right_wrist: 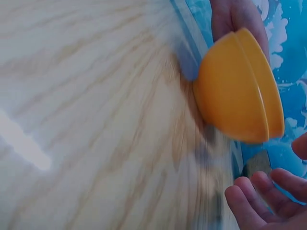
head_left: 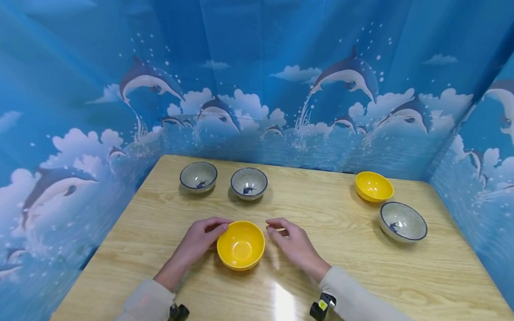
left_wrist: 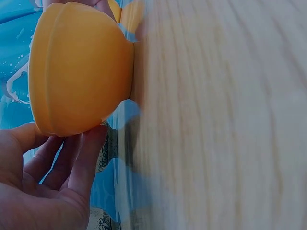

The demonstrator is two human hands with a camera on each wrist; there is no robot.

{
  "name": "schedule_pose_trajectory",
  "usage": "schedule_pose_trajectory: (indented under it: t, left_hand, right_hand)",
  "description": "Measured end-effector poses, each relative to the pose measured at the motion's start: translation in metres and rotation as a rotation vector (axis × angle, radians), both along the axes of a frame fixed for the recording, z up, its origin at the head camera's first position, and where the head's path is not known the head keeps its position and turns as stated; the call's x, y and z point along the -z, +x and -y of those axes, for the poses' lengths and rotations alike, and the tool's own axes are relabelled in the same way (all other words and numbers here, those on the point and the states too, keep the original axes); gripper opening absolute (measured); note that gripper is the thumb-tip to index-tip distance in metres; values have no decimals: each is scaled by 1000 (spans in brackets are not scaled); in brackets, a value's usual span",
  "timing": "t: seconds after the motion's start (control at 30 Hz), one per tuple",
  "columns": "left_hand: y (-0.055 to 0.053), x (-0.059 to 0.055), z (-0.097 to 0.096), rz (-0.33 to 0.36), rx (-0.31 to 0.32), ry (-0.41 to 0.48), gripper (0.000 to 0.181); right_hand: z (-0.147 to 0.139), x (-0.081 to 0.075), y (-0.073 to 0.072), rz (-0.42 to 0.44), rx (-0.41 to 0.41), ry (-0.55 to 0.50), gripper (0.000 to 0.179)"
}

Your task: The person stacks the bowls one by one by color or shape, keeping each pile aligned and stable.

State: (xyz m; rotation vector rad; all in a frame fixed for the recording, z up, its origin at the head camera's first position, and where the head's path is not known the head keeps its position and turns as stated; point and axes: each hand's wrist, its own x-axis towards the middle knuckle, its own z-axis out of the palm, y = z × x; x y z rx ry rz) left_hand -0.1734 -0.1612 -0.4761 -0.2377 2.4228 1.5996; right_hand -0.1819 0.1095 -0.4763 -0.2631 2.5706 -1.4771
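Two nested yellow bowls (head_left: pixel 241 247) stand upright on the table in front of me; the right wrist view shows both rims of the stack (right_wrist: pixel 235 91), one just above the other. My left hand (head_left: pixel 197 241) holds the stack at its left side. In the left wrist view, the thumb of that hand (left_wrist: pixel 53 191) is at the rim and its fingers touch the outer wall of the yellow bowl (left_wrist: pixel 81 72). On the other side, my right hand (head_left: pixel 297 247) is a little apart from the stack, fingers loosely bent and holding nothing.
Two grey bowls with dark blue rims, a left one (head_left: pixel 198 177) and a right one (head_left: pixel 249 183), stand at the back left. Another yellow bowl (head_left: pixel 374 187) and a third grey bowl (head_left: pixel 403 222) are close together at the right. A dolphin-print curtain (head_left: pixel 252 82) borders the wooden table (head_left: pixel 324 203).
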Motion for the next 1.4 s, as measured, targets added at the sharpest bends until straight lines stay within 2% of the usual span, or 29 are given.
schedule_pose_trajectory:
  t: [0.23, 0.43, 0.53, 0.97, 1.13, 1.4]
  left_hand:
    - [1, -1, 0, -12, 2, -2, 31]
    - [2, -2, 0, -17, 1, -4, 31]
    - [1, -2, 0, -13, -7, -6, 30]
    - [1, 0, 0, -30, 1, -23, 31]
    - [1, 0, 1, -26, -1, -21, 31]
    - [1, 1, 0, -18, -13, -34, 32]
  right_hand:
    - [-22, 0, -9, 17, 45, 10, 38]
    - [-44, -10, -26, 64, 126, -93, 43]
    - [-55, -17, -34, 54, 154, -117, 44]
    - [-101, -32, -50, -1, 190, 4, 51]
    - [-120, -39, -58, -7, 229, 55, 53]
    - [-156, -49, -72, -43, 272, 56, 58]
